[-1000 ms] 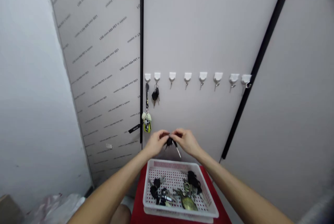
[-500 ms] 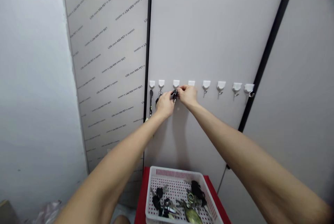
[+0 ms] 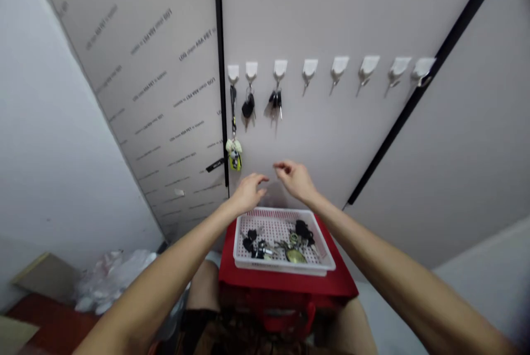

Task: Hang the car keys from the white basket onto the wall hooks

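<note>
The black key bunch [image 3: 275,101] now hangs on the third white hook [image 3: 280,68], the left hand [image 3: 248,194] and right hand [image 3: 295,181] open and empty.

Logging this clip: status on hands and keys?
Left hand and right hand open, empty, above white basket. Keys in basket. Key bunch on third hook.

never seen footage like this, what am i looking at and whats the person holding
This view comes from a camera worn on a person's head, looking forward and down, so the two bare arms are the wearer's own. The left hand and right hand are open and hold nothing. Below them, a white plastic basket sits on a red surface, with keys inside. On the wall, a row of white hooks carries a bunch of black-headed keys and a lanyard with a yellow charm.
</note>
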